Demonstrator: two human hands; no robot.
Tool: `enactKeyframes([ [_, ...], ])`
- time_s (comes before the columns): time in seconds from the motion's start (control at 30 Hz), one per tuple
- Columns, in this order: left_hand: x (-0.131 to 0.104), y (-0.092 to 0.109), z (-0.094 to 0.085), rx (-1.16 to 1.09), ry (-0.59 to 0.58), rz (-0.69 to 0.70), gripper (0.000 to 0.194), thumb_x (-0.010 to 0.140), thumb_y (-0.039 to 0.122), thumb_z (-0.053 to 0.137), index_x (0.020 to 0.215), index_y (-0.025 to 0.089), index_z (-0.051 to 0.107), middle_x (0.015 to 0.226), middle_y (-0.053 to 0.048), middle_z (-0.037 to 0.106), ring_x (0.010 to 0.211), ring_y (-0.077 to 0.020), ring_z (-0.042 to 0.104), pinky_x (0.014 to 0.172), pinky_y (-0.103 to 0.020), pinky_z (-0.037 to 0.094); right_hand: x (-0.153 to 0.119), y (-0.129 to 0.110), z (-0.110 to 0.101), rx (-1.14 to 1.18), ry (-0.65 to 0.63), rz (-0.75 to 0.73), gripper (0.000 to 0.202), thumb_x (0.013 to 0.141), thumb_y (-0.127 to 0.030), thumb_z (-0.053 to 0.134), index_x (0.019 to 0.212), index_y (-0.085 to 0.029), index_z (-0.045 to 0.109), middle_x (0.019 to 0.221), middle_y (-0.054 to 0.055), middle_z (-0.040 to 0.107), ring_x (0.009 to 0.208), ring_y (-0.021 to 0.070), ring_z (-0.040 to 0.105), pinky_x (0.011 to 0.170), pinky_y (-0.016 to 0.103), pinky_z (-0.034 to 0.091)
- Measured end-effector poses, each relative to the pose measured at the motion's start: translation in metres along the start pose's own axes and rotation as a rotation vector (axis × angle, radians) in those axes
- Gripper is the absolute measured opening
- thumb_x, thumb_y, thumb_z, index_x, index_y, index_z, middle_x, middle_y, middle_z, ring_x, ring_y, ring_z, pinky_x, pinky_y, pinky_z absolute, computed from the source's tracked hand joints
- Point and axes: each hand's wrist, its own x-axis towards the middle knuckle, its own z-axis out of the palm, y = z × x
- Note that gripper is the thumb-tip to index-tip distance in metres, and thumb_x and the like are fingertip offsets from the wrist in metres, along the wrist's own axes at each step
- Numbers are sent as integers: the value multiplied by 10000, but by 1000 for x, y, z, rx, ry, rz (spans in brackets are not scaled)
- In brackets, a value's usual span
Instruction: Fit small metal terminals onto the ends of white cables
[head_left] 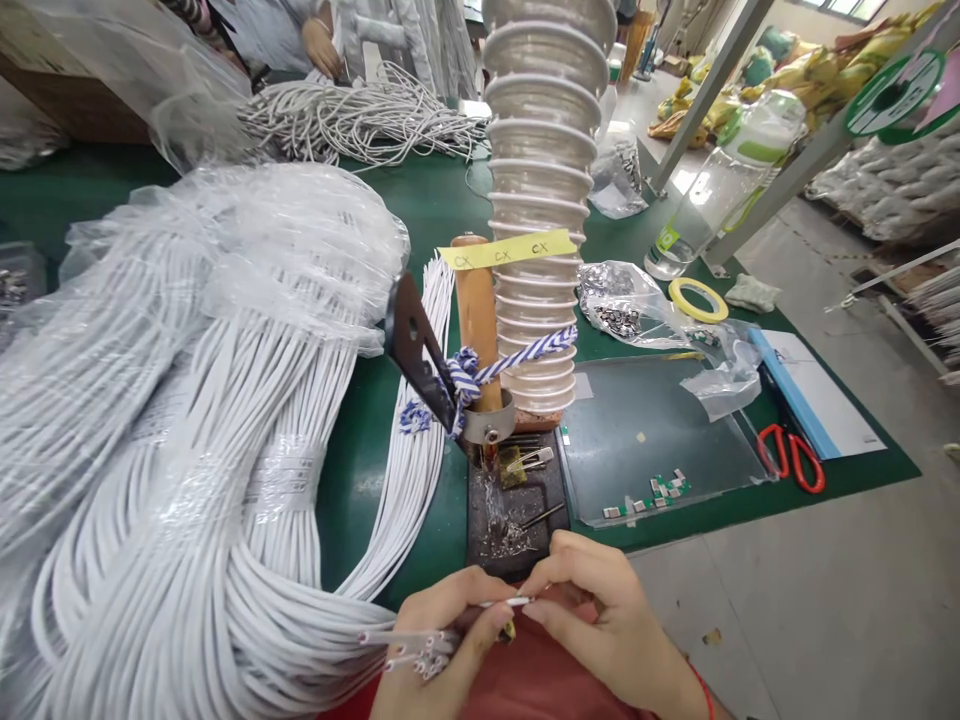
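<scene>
At the bottom centre, my left hand (pixel 450 640) pinches a white cable end (pixel 516 602) between thumb and forefinger. Several more white cable ends (pixel 420 650) lie across that hand. My right hand (pixel 592 620) meets it from the right, thumb and forefinger closed at the tip of the same cable; any small part there is too tiny to make out. Just beyond my hands lies a dark solder-stained tray (pixel 517 510). Above it a brown-handled iron (pixel 476 310) stands in a metal ring, tied with blue-and-white cord (pixel 525 355).
Big bundles of white cable (pixel 172 450) fill the left. A ribbed hose (pixel 544 200) rises behind the tray. On the right are a dark plate (pixel 660 420) with small boards, red scissors (pixel 791 455), yellow tape (pixel 697 300) and a bottle (pixel 724 190). Another person's hand (pixel 322 48) is across the table.
</scene>
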Motion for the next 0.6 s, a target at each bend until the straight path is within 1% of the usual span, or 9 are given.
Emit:
enactKeyframes([
  [0.1,0,-4,-1,31,12,-2,169,889,276,657,784,208,770,677,-2,743,603,-151,682,572,-180,519,1,3,2,29,7,73,92,874,-162,677,789,-163,713,656,-48,438,568,107,391,520,229,299],
  [0.17,0,-5,0,33,57,1,158,876,287,671,767,214,760,656,9,721,583,-142,656,562,-180,506,2,3,2,54,-11,108,97,860,-145,678,776,-158,724,648,-52,429,556,102,381,515,229,291],
  [0.23,0,-6,2,27,108,4,167,863,300,684,734,217,748,631,22,687,543,-124,607,519,-171,471,3,4,2,74,-28,128,104,852,-134,672,772,-154,735,639,-54,423,543,98,372,507,231,282],
  [0.3,1,-6,4,6,120,-9,173,865,312,683,731,222,742,609,41,643,465,-92,526,447,-159,408,4,4,2,94,-31,141,105,842,-124,670,771,-154,741,633,-56,419,539,98,365,502,233,272],
  [0.37,1,-6,4,-11,100,-14,173,878,314,674,740,227,734,599,62,606,404,-64,453,407,-155,357,3,5,2,122,-28,158,100,831,-119,674,768,-157,741,628,-59,410,538,98,361,503,235,265],
  [0.4,1,-7,3,-9,81,-4,173,886,309,668,747,228,730,601,68,597,389,-56,438,406,-154,352,3,6,3,136,-29,166,94,829,-121,679,766,-158,739,625,-62,404,539,98,358,506,236,265],
  [0.53,4,-12,-4,50,-12,61,169,910,286,645,771,215,710,657,52,611,401,-56,488,429,-155,394,2,7,5,183,-35,199,101,830,-131,684,744,-165,725,616,-67,391,545,99,352,514,238,264],
  [0.6,6,-13,-6,67,-41,74,170,919,289,632,791,211,713,683,39,617,410,-60,506,426,-157,403,2,7,5,197,-34,212,114,827,-125,674,732,-166,719,625,-65,392,547,99,352,510,236,262],
])
